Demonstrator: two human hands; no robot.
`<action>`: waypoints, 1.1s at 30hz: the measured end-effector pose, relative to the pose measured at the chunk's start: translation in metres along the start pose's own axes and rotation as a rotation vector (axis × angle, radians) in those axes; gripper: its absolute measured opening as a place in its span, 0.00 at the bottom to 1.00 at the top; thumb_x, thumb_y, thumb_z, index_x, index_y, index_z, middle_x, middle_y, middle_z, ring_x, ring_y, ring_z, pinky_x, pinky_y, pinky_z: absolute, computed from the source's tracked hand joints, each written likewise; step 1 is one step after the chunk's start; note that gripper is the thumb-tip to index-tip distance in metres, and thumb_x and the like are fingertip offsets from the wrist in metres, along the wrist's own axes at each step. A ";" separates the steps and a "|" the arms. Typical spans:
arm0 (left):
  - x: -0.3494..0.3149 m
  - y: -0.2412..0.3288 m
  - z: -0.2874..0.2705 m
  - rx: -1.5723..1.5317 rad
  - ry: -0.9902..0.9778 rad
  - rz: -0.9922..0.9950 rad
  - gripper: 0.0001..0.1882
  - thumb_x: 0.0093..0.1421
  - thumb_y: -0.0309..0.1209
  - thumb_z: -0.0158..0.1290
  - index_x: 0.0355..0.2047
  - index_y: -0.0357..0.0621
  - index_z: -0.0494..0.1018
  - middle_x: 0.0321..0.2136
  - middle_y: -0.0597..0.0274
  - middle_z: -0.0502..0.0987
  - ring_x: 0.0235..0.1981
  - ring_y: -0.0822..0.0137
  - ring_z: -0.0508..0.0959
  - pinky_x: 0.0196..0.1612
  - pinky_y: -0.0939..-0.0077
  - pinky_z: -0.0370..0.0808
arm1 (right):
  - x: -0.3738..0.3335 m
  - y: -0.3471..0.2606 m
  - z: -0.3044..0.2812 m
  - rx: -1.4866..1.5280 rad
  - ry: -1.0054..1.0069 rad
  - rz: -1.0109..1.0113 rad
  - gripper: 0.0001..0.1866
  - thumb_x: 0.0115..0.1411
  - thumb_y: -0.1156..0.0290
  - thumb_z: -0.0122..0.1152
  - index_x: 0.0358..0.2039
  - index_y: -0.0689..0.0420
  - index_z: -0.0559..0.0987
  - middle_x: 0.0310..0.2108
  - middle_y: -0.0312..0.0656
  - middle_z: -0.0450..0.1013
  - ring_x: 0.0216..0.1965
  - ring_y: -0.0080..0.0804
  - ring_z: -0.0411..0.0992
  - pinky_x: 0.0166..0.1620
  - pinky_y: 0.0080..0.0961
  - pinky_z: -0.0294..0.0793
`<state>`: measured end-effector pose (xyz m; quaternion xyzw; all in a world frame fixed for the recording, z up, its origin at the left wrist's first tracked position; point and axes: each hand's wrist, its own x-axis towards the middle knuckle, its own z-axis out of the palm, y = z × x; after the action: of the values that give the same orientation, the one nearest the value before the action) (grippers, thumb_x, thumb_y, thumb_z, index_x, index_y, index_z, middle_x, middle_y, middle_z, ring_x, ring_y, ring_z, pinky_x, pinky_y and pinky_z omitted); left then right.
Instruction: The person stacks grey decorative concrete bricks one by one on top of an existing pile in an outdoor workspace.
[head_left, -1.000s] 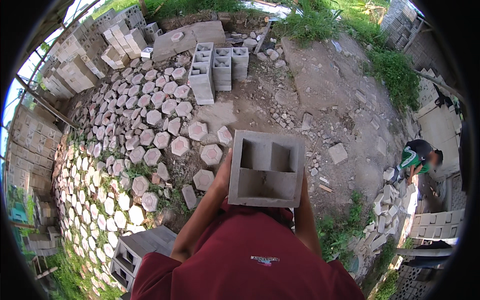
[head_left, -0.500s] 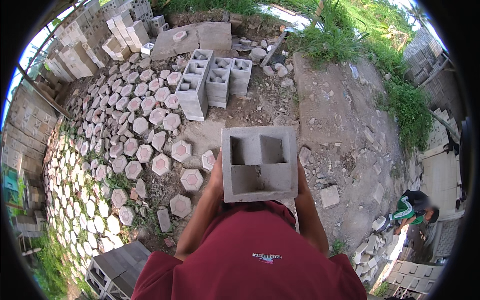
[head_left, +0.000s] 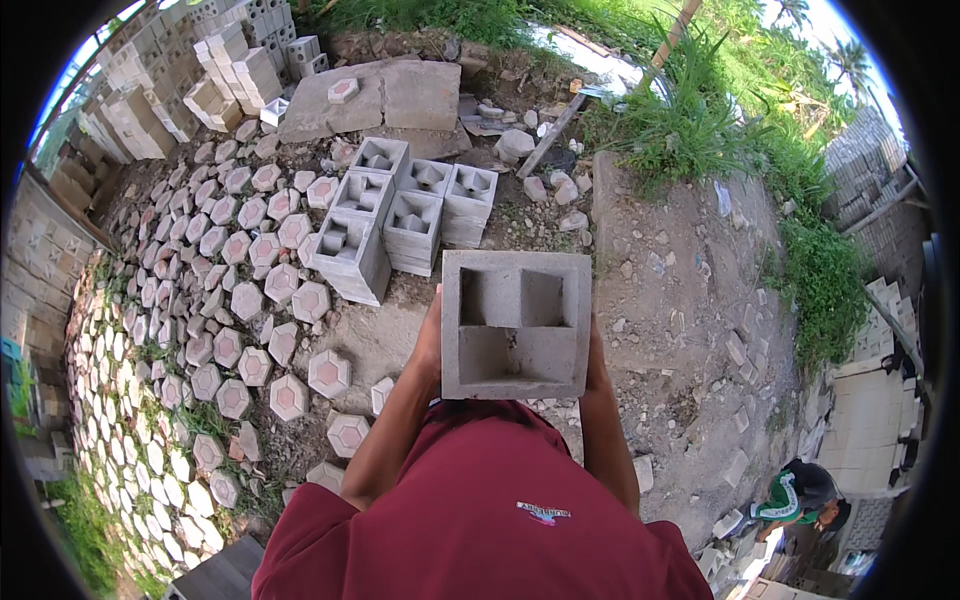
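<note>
A grey concrete ventilation block is held up in front of my chest, its three angled hollows facing upward. My left hand grips its left side and my right hand its right side. Most of the fingers are hidden behind the block. Just ahead and to the left, several matching concrete blocks stand close together on the ground, apart from the one I carry.
Hexagonal pavers cover the ground on the left. A concrete slab lies beyond the block group, near a leaning wooden plank. Rubble lies at right. Tall block stacks stand far left. A person crouches at lower right.
The standing blocks and pavers have moved nearer and lower in view as I go forward. The block stays between my hands at chest height.
</note>
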<state>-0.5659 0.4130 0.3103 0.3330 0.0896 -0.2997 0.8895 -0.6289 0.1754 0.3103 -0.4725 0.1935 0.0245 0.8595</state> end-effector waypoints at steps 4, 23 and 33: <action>0.085 0.044 0.018 0.001 0.068 -0.052 0.31 0.64 0.55 0.33 0.54 0.43 0.63 0.46 0.57 0.71 0.44 0.63 0.72 0.47 0.68 0.72 | 0.087 -0.038 0.001 0.022 0.008 0.065 0.31 0.64 0.45 0.36 0.57 0.56 0.62 0.48 0.43 0.67 0.46 0.33 0.69 0.46 0.30 0.72; 0.446 0.171 -0.044 -0.245 0.552 0.198 0.35 0.61 0.58 0.36 0.58 0.45 0.59 0.53 0.58 0.67 0.50 0.59 0.69 0.53 0.62 0.67 | 0.614 -0.086 0.073 -0.104 -0.304 0.563 0.27 0.65 0.50 0.35 0.55 0.54 0.66 0.50 0.43 0.69 0.48 0.37 0.70 0.51 0.37 0.70; 0.603 0.145 -0.167 -0.599 0.842 0.256 0.30 0.64 0.52 0.34 0.57 0.43 0.61 0.52 0.57 0.68 0.51 0.59 0.69 0.55 0.63 0.66 | 0.830 0.004 0.087 -0.445 -0.322 0.886 0.31 0.63 0.45 0.39 0.57 0.56 0.65 0.52 0.38 0.67 0.52 0.29 0.65 0.55 0.27 0.62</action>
<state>0.0117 0.3220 0.0449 0.1640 0.4792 0.0096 0.8622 0.1639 0.1323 0.0536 -0.5067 0.2302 0.4987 0.6645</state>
